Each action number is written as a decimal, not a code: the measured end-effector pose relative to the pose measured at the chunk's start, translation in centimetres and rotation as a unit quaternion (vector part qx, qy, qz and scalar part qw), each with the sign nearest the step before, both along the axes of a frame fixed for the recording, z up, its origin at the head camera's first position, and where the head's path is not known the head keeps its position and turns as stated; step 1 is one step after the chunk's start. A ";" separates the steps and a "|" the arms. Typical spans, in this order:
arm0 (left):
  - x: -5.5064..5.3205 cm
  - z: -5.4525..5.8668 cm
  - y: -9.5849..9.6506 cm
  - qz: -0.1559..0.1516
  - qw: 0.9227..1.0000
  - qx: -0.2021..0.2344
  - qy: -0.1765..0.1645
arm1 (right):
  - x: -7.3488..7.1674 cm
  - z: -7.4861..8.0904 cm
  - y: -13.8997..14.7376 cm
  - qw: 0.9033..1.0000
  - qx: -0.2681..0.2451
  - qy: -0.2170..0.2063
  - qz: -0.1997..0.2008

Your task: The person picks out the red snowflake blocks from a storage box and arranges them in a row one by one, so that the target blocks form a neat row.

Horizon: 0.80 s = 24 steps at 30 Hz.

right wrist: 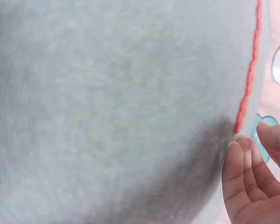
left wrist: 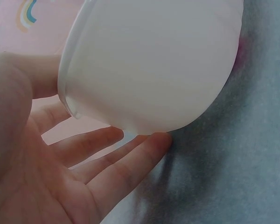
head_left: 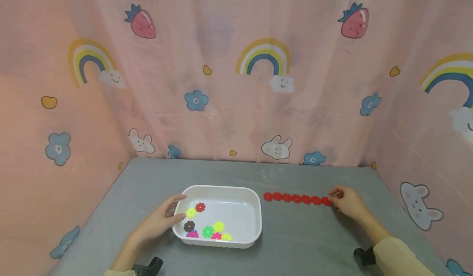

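A white plastic tray (head_left: 236,243) holds several flower-shaped plastic discs, among them a red disc (head_left: 200,207), a dark brown disc (head_left: 189,226) and a green disc (head_left: 208,231). My left hand (head_left: 159,220) grips the tray's left side. In the left wrist view its thumb goes over the rim, the tip hidden inside, and spread fingers (left wrist: 130,175) rest against the outer wall. To the tray's right lies a row of red discs (head_left: 297,198) joined edge to edge. My right hand (head_left: 347,203) is at its right end, fingertips (right wrist: 234,148) right by the last disc, thumb apart from them.
The grey tabletop (head_left: 295,243) carries the tray and the red row. Behind and at both sides hangs a pink printed curtain (head_left: 229,120). Dark wrist devices show near both sleeves, one of them a black mount (head_left: 365,256) on the right.
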<state>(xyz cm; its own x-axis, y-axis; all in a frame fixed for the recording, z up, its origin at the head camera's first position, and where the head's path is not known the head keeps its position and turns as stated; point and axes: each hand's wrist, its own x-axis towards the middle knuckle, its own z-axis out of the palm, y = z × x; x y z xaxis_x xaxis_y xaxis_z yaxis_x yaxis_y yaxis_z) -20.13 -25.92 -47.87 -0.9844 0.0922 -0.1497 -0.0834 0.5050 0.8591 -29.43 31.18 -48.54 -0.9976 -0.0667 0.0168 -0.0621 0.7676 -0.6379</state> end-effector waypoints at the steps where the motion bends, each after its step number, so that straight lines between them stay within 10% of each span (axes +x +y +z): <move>1: 0.0 0.0 0.0 0.000 1.000 0.000 0.000 | 0.0 0.1 0.1 1.000 -0.001 0.003 0.003; 24: 0.1 0.3 0.1 -0.005 1.000 0.003 0.002 | 3.4 7.1 -8.6 0.994 -0.004 0.094 0.049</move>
